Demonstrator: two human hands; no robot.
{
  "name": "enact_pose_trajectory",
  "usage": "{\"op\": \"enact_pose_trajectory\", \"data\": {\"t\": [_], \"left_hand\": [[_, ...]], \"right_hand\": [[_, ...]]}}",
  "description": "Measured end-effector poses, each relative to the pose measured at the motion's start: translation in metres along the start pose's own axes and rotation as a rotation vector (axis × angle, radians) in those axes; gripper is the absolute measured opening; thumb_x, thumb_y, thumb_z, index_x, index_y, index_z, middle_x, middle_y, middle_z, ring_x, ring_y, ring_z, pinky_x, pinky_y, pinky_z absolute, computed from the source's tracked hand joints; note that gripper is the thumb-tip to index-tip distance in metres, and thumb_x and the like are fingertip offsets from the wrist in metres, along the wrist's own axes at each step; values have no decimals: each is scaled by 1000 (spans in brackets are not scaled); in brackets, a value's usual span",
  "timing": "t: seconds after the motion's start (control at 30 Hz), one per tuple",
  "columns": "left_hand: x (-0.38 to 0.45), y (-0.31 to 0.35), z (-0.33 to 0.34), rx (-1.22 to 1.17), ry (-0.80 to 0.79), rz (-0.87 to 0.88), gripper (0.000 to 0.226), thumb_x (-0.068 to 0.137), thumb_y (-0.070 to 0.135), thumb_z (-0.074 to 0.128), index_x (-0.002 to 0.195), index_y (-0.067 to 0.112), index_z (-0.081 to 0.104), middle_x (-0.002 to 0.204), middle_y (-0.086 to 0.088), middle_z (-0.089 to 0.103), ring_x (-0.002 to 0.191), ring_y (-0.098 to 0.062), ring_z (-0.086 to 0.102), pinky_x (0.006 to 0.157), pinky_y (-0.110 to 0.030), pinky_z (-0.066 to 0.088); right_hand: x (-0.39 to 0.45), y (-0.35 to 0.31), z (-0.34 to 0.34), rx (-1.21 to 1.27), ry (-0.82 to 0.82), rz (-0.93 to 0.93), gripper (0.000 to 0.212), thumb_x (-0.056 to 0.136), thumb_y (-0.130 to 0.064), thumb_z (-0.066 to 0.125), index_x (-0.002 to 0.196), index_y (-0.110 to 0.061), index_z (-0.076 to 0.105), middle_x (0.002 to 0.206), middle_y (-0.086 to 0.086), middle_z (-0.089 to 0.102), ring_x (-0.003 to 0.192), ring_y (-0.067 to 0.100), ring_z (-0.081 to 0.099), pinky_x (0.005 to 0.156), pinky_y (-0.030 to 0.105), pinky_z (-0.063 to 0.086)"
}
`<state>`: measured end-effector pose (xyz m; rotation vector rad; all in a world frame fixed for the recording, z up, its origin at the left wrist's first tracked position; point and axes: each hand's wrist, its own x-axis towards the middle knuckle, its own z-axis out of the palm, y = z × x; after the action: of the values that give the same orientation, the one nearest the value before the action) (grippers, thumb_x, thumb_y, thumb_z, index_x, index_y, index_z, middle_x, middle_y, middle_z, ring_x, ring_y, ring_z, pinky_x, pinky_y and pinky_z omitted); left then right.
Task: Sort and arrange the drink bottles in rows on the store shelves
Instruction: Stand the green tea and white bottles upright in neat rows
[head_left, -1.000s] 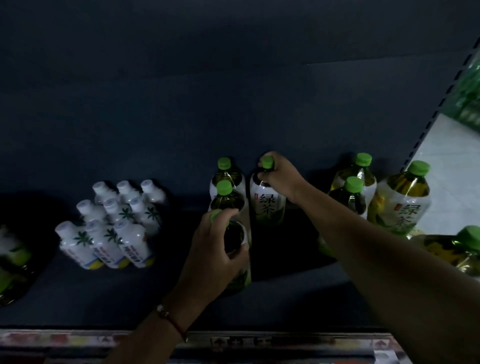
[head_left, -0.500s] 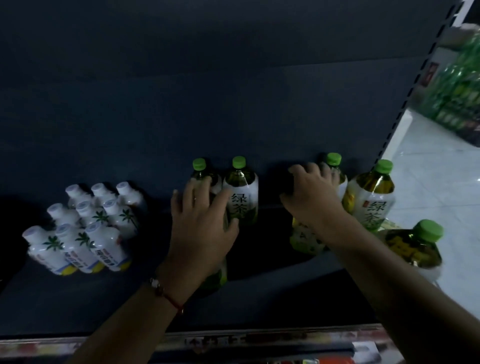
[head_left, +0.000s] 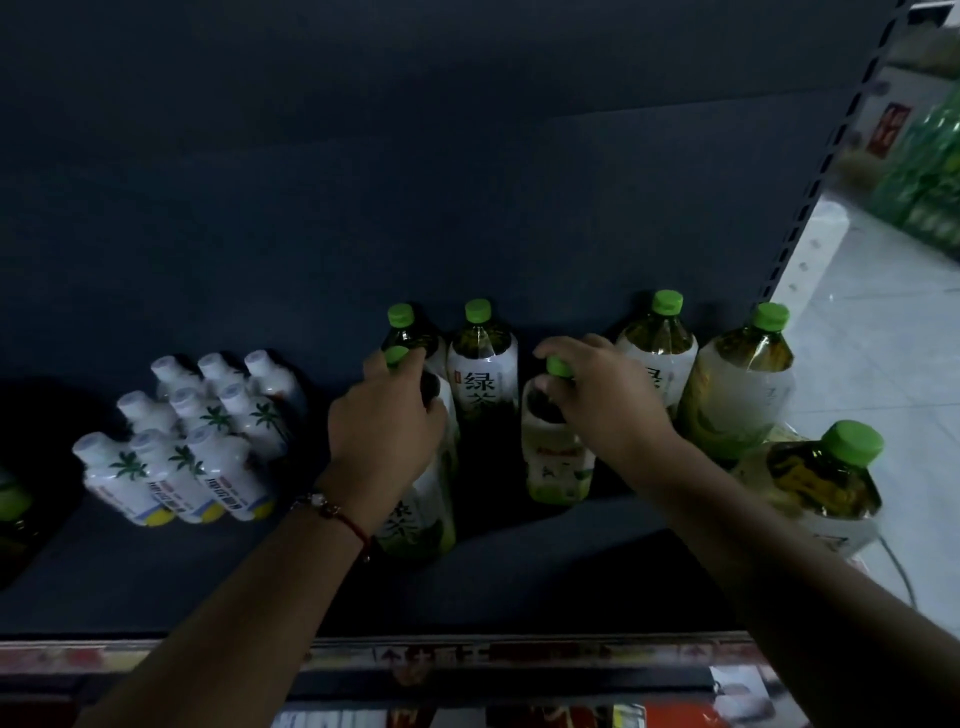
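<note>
Down at the front edge, the shelf (head_left: 156, 587) carries a blurred price strip (head_left: 467, 657) whose writing can't be read. Just above it, the left hand (head_left: 387, 431), a red cord bracelet (head_left: 337, 512) on the wrist, has its fingers (head_left: 410, 364) clenched round the neck of a front green tea bottle (head_left: 415, 519), covering most of its top, with only a sliver of green cap showing. Beside it, the right hand (head_left: 605, 400) pinches the cap of a second green tea bottle (head_left: 558, 462), fingers closed on it. At far right, one more green-capped bottle (head_left: 826, 483) sits nearest the shelf end. To the left, a block of nine small white bottles (head_left: 192, 441) with palm-tree labels stands three by three, well apart from the teas. Behind the hands, four more green tea bottles (head_left: 483, 374) line the back, holding dark yellow-green liquid; one white label reads "绿茶". Past the shelf upright (head_left: 831, 197), pale floor and blurred green stock.
</note>
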<state>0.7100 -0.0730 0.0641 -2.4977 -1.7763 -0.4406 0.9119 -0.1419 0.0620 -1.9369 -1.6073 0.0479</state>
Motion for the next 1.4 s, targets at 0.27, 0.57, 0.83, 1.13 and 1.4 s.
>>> {"op": "enact_pose_trajectory", "data": {"t": [0.27,0.57,0.83,1.13,1.4], "left_hand": [[-4,-6,8,-59,72,21,57,94,43,50,148,29,38,156,-10,34,115,-37,60,82,-40,51],[-5,-7,10,-58,95,5,53,97,43,50,146,28,41,159,-13,30,121,-40,55,86,-43,50],[-26,-29,17,-523,198,171,54,92,37,59,143,31,44,150,11,35,133,-8,42,98,-25,42],[-61,-51,33,-509,72,197,100,74,48,82,151,38,20,133,-2,45,125,-20,46,96,-35,45],[-63,-50,35,-458,93,202,100,72,52,81,151,37,20,134,1,46,126,-19,48,88,-35,52]], "right_hand": [[26,-39,36,22,-70,-88,28,94,-30,57,122,-29,57,112,2,57,88,28,62,72,37,50],[31,-48,42,-4,-120,-120,28,93,-32,57,121,-28,56,113,4,56,91,30,61,74,38,50],[40,-37,18,-285,-179,-67,33,89,-49,57,88,-19,43,80,0,55,81,26,62,62,32,39],[36,-34,-9,-130,-482,16,49,75,-50,73,107,-18,53,97,-2,60,87,17,58,66,30,46],[32,-33,30,200,-267,35,28,85,-37,67,106,-22,56,96,-6,64,89,15,60,73,31,45]]}}
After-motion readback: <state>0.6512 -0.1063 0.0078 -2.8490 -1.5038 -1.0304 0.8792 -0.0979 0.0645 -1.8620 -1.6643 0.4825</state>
